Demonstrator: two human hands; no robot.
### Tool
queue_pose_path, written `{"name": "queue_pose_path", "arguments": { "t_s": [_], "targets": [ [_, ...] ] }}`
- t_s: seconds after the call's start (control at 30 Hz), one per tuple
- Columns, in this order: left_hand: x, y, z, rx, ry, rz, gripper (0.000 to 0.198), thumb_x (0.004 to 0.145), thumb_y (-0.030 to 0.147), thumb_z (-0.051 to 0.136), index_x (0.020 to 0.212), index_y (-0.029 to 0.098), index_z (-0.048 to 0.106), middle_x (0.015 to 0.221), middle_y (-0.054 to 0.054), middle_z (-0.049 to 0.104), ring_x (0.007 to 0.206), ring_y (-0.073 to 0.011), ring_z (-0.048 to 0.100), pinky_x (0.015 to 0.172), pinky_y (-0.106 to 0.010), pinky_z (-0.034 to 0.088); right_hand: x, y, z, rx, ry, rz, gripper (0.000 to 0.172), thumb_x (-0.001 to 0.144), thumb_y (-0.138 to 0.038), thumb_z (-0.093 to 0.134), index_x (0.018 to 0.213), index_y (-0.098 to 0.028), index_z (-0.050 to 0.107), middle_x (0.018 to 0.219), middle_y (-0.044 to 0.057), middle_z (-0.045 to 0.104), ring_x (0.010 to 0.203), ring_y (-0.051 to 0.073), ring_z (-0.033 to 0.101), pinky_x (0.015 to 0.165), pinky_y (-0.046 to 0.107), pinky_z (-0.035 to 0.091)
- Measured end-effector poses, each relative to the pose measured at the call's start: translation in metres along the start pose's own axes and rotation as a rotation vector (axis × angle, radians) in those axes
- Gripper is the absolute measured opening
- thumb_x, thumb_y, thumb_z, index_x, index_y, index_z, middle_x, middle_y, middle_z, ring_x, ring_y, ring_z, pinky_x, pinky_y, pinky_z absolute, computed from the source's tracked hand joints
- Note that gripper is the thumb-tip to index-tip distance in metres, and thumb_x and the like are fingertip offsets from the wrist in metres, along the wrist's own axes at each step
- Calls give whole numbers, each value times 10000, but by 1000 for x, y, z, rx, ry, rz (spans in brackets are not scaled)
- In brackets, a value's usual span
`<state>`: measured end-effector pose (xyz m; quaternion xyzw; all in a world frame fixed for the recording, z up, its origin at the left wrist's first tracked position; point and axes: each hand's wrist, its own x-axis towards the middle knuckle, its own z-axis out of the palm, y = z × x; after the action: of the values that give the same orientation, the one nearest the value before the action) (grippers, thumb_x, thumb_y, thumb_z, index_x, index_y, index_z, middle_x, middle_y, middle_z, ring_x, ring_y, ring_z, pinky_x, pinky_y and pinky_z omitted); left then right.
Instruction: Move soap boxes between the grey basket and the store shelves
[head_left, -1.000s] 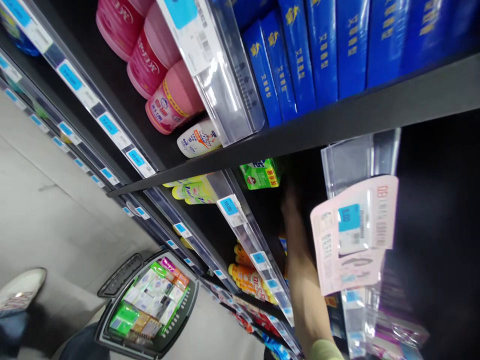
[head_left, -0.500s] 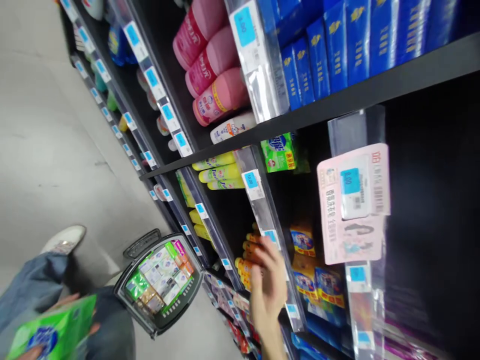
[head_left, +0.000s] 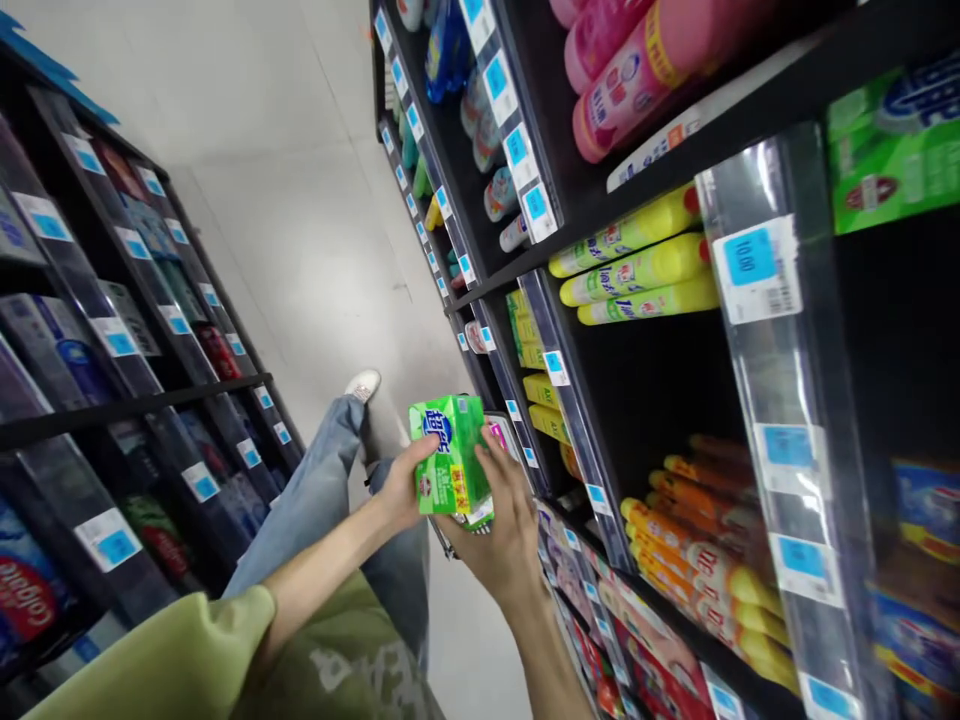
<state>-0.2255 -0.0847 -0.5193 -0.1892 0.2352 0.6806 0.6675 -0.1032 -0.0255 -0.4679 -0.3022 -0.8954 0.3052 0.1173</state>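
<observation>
A green pack of soap bars (head_left: 450, 460) with a blue logo and a yellow label is between my two hands, above my legs. My left hand (head_left: 403, 488) grips its left side, thumb on the front. On the other side my right hand (head_left: 501, 515) closes around the pack, fingers on its right face and palm by its lower corner. Behind the pack and my right hand, the shopping basket (head_left: 499, 425) is mostly hidden; only small bits of its edge and contents show.
Shelving on the right holds yellow bottles (head_left: 637, 265), orange bottles (head_left: 705, 560), pink bottles (head_left: 637, 80) and another green soap pack (head_left: 892, 160). A second shelf unit (head_left: 135, 400) with boxed goods stands on the left. Between them runs a pale floor (head_left: 300, 220).
My right hand has left the shelf front and come onto the green pack. The pack, in my left hand at lower left before, is now central. The view has swung left, showing the other shelf.
</observation>
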Motion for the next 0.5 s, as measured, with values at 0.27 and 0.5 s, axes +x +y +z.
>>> {"name": "queue_pose_path", "arguments": {
  "t_s": [0.27,0.5],
  "targets": [
    [-13,4,3,244,-70,130,927,732,383,884,1513,354,386,1499,-73,537,1372,-344,526,1152,-459,445,-14,8,11,256,277,296,811,703,-337,862,1413,-240,481,1239,117,699,1070,259,716,917,410,616],
    [9,41,-4,578,-70,65,874,713,349,882,1492,313,488,1553,-94,490,1379,-421,496,1025,-411,545,5,35,11,1077,104,611,804,751,-739,665,1332,-201,523,1202,133,704,1072,300,717,890,480,617]
  ]
}}
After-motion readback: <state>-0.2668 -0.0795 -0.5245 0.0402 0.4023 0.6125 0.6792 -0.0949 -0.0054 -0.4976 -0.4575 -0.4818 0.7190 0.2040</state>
